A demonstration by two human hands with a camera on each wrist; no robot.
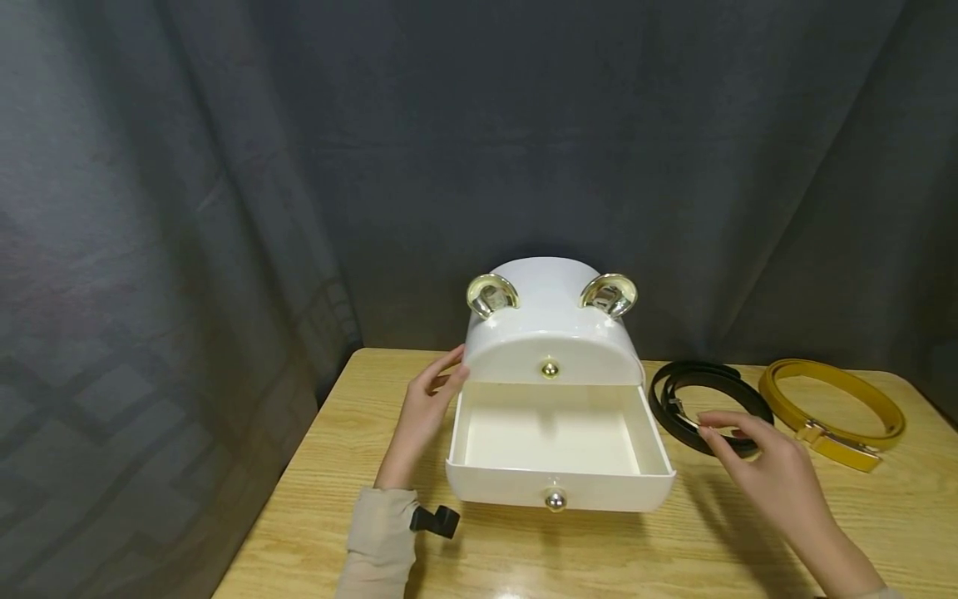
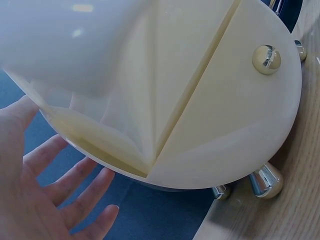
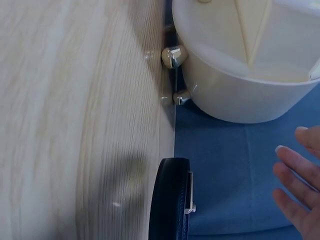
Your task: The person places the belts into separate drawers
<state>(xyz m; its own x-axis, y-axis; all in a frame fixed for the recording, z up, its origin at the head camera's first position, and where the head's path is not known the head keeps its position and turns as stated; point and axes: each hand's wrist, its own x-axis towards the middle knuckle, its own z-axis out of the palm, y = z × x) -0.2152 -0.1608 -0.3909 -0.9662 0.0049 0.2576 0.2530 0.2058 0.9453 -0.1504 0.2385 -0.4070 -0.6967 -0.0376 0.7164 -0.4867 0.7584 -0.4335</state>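
Note:
A white box (image 1: pixel 557 312) with gold ears stands on the table, its lower drawer (image 1: pixel 557 487) pulled out. The drawer's inside shows bare cream walls. My left hand (image 1: pixel 427 408) reaches along the box's left side, fingertips at its wall; in the left wrist view its fingers are spread beside the drawer's rim. Over the coiled black belt (image 1: pixel 666 420) hovers my right hand (image 1: pixel 774 462), thumb and forefinger overlapping the buckle in the head view. The right wrist view has those fingers loosely extended, apart from the belt (image 3: pixel 170 200), with nothing between them.
A coiled yellow belt (image 1: pixel 831 399) with a gold buckle lies right of the black one. Round gold knobs (image 1: pixel 550 368) stick out from the box fronts, and shiny feet (image 3: pixel 174 56) lift it off the table (image 1: pixel 322 491). Dark curtains (image 1: pixel 554 150) hang behind.

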